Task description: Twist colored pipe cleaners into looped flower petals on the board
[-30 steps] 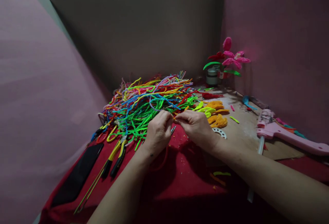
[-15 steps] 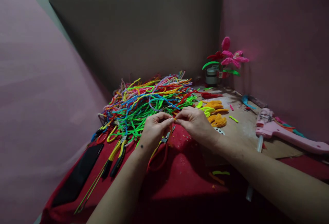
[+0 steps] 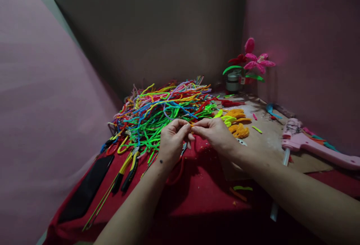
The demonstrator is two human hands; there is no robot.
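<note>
My left hand (image 3: 173, 138) and my right hand (image 3: 215, 134) meet near the middle of the view, over the red cloth. Between their fingertips is a small orange pipe cleaner (image 3: 192, 125), pinched from both sides; most of it is hidden by the fingers. Just beyond the hands lies a big heap of coloured pipe cleaners (image 3: 165, 106). Red-handled pliers (image 3: 184, 148) lie partly hidden under my left hand. Orange looped petals (image 3: 239, 130) and yellow-green looped pieces (image 3: 228, 119) rest right of my right hand.
Yellow-black pliers (image 3: 129, 170), thin green stems (image 3: 101, 203) and a black phone (image 3: 87, 188) lie at left. A pink glue gun (image 3: 315, 145) rests on cardboard (image 3: 270, 151) at right. Pink fuzzy flowers (image 3: 259, 63) stand behind, beside a grey container (image 3: 233, 81).
My left hand has shifted slightly right and its fingers have closed nearer to my right fingertips. The orange strand that hung below them no longer shows, and more of the red-handled pliers is covered.
</note>
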